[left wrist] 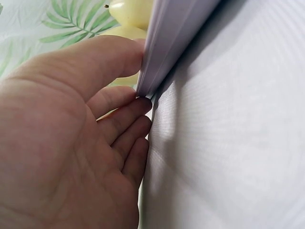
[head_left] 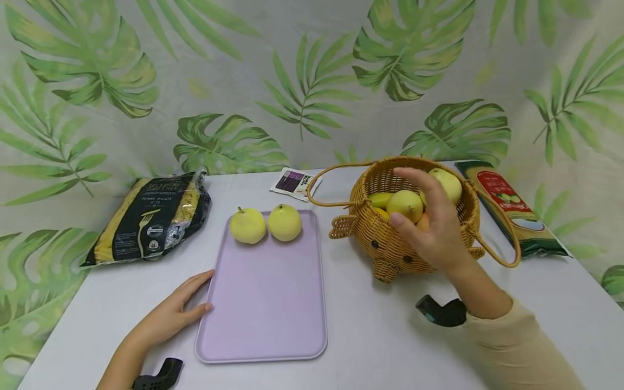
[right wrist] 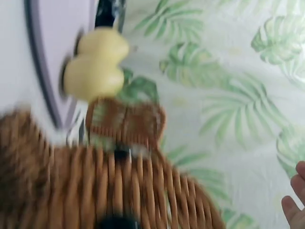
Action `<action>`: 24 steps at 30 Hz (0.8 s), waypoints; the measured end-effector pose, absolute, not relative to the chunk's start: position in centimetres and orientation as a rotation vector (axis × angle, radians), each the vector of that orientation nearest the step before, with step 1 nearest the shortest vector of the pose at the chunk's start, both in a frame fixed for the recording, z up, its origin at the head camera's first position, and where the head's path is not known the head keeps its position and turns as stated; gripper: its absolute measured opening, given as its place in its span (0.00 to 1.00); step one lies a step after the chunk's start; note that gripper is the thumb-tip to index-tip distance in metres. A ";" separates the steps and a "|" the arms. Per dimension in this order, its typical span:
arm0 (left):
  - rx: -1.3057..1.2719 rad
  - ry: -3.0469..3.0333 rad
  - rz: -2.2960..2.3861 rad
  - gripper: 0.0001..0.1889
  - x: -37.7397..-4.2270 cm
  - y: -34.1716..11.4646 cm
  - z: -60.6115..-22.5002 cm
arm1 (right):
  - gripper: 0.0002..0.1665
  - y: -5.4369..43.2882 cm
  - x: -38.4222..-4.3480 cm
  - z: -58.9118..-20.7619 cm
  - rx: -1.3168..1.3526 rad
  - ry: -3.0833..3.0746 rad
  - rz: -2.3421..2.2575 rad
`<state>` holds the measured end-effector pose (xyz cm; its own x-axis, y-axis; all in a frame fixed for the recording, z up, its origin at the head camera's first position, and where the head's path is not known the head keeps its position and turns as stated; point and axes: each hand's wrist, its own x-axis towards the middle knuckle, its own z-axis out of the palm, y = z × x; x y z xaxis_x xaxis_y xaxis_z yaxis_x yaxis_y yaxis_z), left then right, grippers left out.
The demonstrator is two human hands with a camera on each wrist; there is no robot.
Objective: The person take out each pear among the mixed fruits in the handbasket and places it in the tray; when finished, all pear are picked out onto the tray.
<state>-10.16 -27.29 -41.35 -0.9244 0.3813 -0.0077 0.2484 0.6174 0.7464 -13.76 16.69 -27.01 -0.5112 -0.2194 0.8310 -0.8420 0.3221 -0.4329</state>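
Observation:
My left hand (head_left: 168,314) touches the left edge of a lilac tray (head_left: 263,303), its fingertips and thumb against the rim, as the left wrist view also shows. Two pale yellow-green, round pear-like fruits (head_left: 285,222) sit side by side at the tray's far end. Above the front rim of a wicker basket (head_left: 361,238) with an animal face, my right hand (head_left: 434,227) hovers with thumb and fingers spread, holding nothing. Inside the basket lie similar pale fruits (head_left: 404,206) and a yellow-green fruit (head_left: 380,200); the hand hides part of the contents.
A bag of penne pasta (head_left: 151,216) lies at the left. Behind the tray is a small white and purple packet (head_left: 294,183). A green and gold food bag (head_left: 512,208) lies right of the basket. The basket's handle loops (head_left: 336,165) stick out sideways.

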 end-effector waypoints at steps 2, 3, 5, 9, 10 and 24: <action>0.515 2.677 1.184 0.33 -10.2 -27.3 -41.3 | 0.35 18.2 -13.4 -26.2 0.883 -1.941 1.177; 0.510 2.678 1.179 0.33 -10.2 -27.2 -41.3 | 0.34 18.9 -13.3 -25.9 0.848 -1.962 1.176; 0.499 2.680 1.166 0.34 -10.2 -27.2 -41.3 | 0.31 20.9 -13.9 -25.9 0.760 -2.012 1.142; 0.485 2.676 1.161 0.34 -10.2 -27.2 -41.2 | 0.35 25.0 -15.8 -26.4 0.565 -2.178 1.038; 0.482 2.674 1.161 0.34 -10.2 -27.1 -41.2 | 0.37 25.8 -16.3 -26.5 0.535 -2.210 1.012; 0.494 2.670 1.187 0.33 -10.2 -27.2 -41.3 | 0.45 29.7 -19.9 -27.9 0.364 -2.712 1.037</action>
